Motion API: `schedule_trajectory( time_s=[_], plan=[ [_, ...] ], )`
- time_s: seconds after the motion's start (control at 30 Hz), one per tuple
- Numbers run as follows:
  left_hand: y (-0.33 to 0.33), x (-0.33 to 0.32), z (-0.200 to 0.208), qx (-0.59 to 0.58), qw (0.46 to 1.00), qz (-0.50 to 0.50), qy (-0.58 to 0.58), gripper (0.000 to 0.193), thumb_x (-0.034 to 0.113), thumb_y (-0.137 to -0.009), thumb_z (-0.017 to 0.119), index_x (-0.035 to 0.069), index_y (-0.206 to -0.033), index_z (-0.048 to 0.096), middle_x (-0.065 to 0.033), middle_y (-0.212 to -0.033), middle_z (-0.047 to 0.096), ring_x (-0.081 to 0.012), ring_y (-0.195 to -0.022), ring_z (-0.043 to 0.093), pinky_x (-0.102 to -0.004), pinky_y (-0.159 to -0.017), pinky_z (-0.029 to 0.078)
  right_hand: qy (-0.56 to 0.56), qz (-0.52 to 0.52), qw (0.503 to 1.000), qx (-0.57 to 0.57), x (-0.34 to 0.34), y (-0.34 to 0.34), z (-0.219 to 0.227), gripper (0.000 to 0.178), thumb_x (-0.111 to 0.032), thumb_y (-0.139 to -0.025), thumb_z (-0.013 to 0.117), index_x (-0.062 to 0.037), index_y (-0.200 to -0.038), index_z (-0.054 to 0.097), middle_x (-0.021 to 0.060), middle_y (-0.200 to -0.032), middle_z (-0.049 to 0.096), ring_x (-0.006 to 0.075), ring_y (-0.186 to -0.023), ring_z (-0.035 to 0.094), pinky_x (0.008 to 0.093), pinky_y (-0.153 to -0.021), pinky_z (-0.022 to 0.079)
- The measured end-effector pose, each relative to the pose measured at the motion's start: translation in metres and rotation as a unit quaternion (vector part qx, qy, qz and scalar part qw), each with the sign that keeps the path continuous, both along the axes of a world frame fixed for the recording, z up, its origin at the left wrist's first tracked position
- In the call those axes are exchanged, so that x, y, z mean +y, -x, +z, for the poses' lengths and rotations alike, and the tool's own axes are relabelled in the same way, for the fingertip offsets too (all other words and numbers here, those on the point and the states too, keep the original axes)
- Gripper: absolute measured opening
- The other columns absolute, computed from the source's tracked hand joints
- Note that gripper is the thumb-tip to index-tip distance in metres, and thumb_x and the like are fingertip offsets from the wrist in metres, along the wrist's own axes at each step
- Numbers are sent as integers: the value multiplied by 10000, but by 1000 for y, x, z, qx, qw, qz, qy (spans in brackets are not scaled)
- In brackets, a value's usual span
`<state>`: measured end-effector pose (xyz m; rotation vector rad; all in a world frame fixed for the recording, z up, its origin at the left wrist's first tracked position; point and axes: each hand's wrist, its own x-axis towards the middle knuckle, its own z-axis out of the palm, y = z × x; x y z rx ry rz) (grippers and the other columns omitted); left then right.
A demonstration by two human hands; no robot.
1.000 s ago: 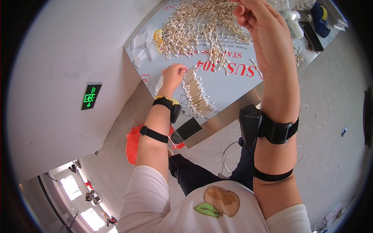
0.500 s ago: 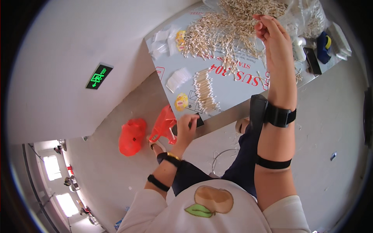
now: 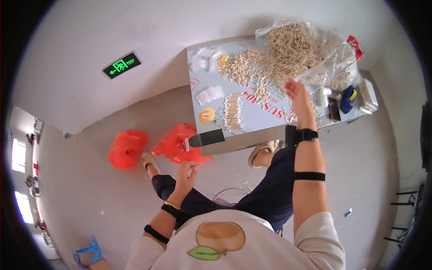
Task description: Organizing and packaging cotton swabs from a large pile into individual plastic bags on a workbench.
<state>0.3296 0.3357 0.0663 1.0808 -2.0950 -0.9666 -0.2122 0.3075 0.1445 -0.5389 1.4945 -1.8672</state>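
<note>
Hundreds of swabs [image 3: 245,67] lie on the table [image 3: 202,83], most in a loose heap [image 3: 270,74] that runs up to a clear bag [image 3: 326,67] full of more, the rest side by side in a row [image 3: 233,111] near the front edge. Each should weigh almost nothing, with a thin, fairly stiff stick that would probably snap if bent hard, and soft pale tips that would dent or fray under a pinch. The middle of the stick looks the best place to hold one; several at once would likely roll over each other, so the row is better pressed together from its two ends than lifted loosely. The right hand [image 3: 298,90] is over the near side of the heap, fingers loosely curled, close to the swabs; whether it touches or grips any, I cannot tell. The row lies to its left and nearer the body. The left hand [image 3: 184,177] is off the table, below its front left corner and near a red bag [image 3: 177,139], well apart from the heap and closer to the row; its fingers are bent, and I cannot tell whether they hold anything.
</note>
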Motion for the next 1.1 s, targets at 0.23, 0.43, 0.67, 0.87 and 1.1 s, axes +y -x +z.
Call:
schedule_trajectory(
  time_s=[0.23,0.43,0.67,0.87,1.1],
  plan=[
    [57,-7,1,125,982,3,-144,315,211,-1091,580,17,-1339,589,-147,-1285,686,-260,-1185,654,-353,-1040,488,-54,33,995,-73,38,-74,-78,541,-359,-1104,361,-34,-1474,585,108,-1413,669,213,-1317,606,370,-1084,453],
    [90,-51,-26,21,999,-38,-7,535,258,-1081,561,-6,-1531,439,-254,-1510,526,-402,-1457,460,-472,-1214,357,-273,67,887,367,64,-143,-146,581,-347,-1011,572,-40,-1504,549,142,-1509,591,321,-1408,540,503,-1204,368],
    [123,-104,-73,-331,920,-49,203,810,460,-1032,570,-43,-1616,319,-222,-1746,156,-395,-1627,115,-617,-1284,127,-342,202,673,624,58,-172,-140,859,-441,-997,613,-50,-1671,254,147,-1755,199,327,-1622,190,512,-1305,186],
    [163,-124,-92,-389,892,-71,221,912,642,-1042,446,-42,-1631,315,-185,-1763,144,-354,-1641,61,-607,-1299,35,-349,227,640,646,28,-162,-153,924,-535,-1008,591,-15,-1673,217,143,-1766,161,307,-1635,153,508,-1317,145],
    [183,-132,-98,-398,879,-75,254,947,691,-1039,379,-56,-1619,332,-183,-1748,210,-314,-1639,111,-593,-1308,33,-304,220,644,667,17,-154,-173,949,-561,-1005,583,15,-1664,218,159,-1760,180,294,-1639,145,514,-1320,126]
  ],
)
